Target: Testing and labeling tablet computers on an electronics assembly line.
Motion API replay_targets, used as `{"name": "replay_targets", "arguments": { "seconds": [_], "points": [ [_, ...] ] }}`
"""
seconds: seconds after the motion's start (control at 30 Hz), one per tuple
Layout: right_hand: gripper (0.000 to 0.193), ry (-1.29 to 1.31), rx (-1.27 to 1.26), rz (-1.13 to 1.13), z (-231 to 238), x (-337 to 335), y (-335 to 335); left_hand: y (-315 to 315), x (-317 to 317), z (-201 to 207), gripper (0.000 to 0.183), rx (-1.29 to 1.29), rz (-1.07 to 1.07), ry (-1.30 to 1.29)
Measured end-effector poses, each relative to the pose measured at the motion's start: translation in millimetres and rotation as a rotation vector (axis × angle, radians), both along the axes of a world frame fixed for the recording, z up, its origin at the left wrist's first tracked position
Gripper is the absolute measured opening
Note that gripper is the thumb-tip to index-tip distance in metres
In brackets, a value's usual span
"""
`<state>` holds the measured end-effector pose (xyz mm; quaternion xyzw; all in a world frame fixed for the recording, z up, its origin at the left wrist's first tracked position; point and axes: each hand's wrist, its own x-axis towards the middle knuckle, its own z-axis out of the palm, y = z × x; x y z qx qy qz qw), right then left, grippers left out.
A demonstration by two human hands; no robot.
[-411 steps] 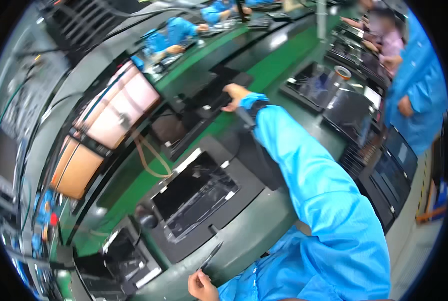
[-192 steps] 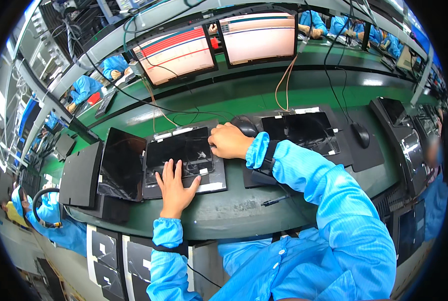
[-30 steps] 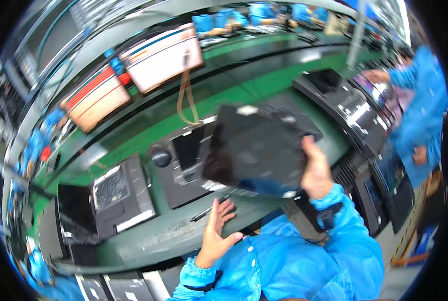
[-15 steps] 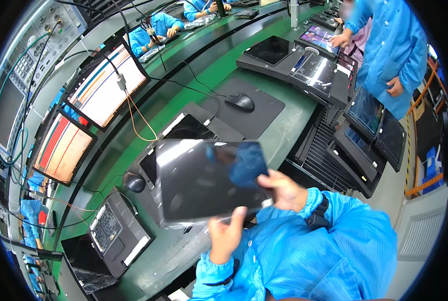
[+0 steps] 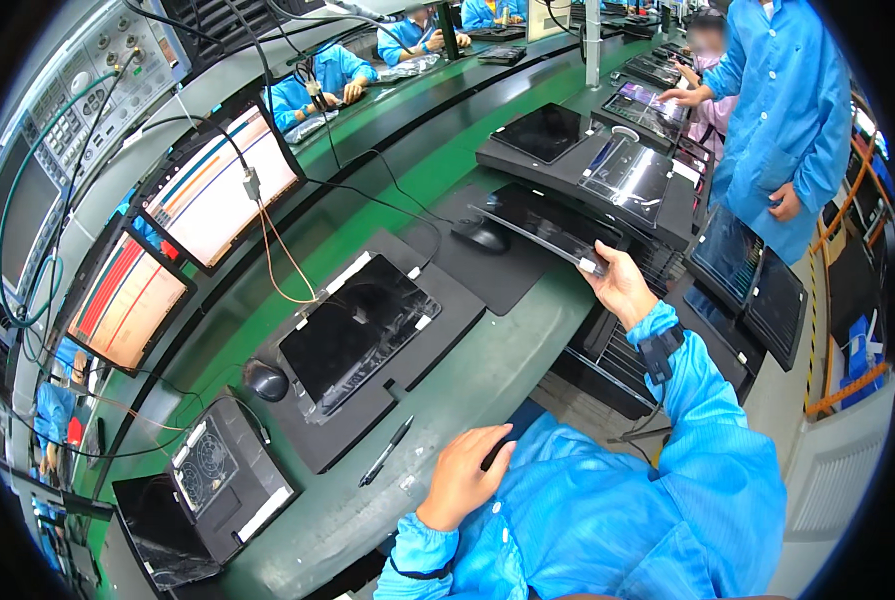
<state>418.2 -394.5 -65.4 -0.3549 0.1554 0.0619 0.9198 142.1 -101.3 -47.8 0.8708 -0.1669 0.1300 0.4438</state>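
Note:
My right hand (image 5: 622, 285) grips one end of a black tablet (image 5: 539, 236). The tablet is tilted nearly edge-on, above the mouse pad and in front of a black computer mouse (image 5: 480, 236). My left hand (image 5: 465, 472) is by my body at the bench's near edge, fingers stretched and thumb apart, with nothing in it. Another black tablet (image 5: 352, 335), partly covered in clear film, lies on a dark foam pad (image 5: 437, 345) in front of me. Between that pad and my left hand, a black pen (image 5: 387, 450) lies on the green bench.
A second mouse (image 5: 265, 380) and an open foam holder (image 5: 207, 470) are at the left, below two monitors (image 5: 222, 190). Tablets rest on a foam tray (image 5: 527, 165) at the far right. A wire rack (image 5: 607, 355) stands below the bench edge. A person in blue (image 5: 782, 120) stands at right.
The tablet has moved right and tilted in my right hand. My left hand has let go of it. The foam pad's tablet and the pen have come into full view.

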Motion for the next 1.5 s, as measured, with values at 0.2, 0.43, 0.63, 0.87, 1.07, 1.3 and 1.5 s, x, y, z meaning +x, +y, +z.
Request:
{"name": "replay_targets", "arguments": {
  "seconds": [0.2, 0.43, 0.63, 0.87, 1.07, 1.3, 1.5],
  "points": [
    [0.019, -0.059, 0.064, 0.051, -20.5, 56.5, 26.1, 2.2, -5.4, -8.6, 0.026, -0.161, 0.020, 0.041],
    [0.024, 0.023, -0.069, 0.064, -26.6, 92.8, 21.5, 1.4, -2.4, -6.1, 0.024, -0.172, 0.016, 0.065],
    [0.056, 0.140, -0.830, 0.401, 35.8, 63.9, 16.9, 8.4, -7.5, -5.6, 0.026, -0.159, 0.018, 0.082],
    [0.018, -1.025, -1.735, -0.127, 31.8, -25.3, 34.2, 8.8, -7.7, -10.9, 0.025, -0.201, -0.042, 0.074],
    [0.014, -1.710, -1.469, 0.208, 51.7, -70.0, 149.5, 5.5, -17.5, -6.6, 0.027, -0.411, 0.072, 0.331],
    [0.034, -1.702, -1.670, 0.370, 40.5, 38.6, 196.7, 71.2, 10.0, 62.4, 0.052, 0.432, 0.463, -0.041],
    [0.026, -1.807, -1.515, 0.604, 58.9, 64.3, 228.0, 119.8, 67.1, 27.5, 0.075, 0.557, 0.635, 0.047]
  ]
}}
